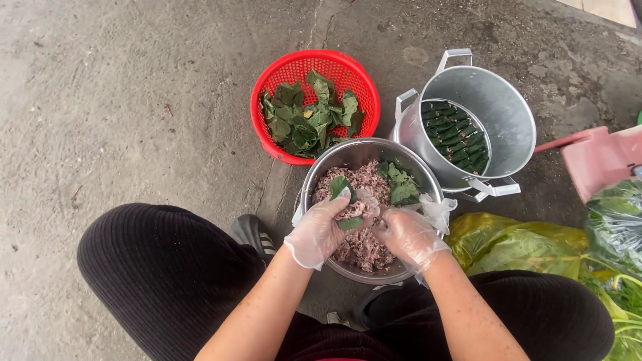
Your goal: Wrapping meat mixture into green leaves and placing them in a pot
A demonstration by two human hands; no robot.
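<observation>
Both my hands wear clear plastic gloves and meet over a steel bowl (319, 166) of pinkish minced meat (364, 247). My left hand (322, 230) cups a green leaf (342, 188) with a lump of meat on it. My right hand (408, 235) presses against the same leaf and filling from the right, fingers curled on it. Loose green leaves (401, 184) lie on the meat at the bowl's far right side.
A red plastic basket (294, 70) of green leaves stands beyond the bowl. A tilted metal pot (498, 110) at the right holds several rolled leaf parcels (458, 137). Plastic bags of greens (521, 247) and a pink stool (598, 160) lie right. My black-trousered knees flank the bowl on concrete.
</observation>
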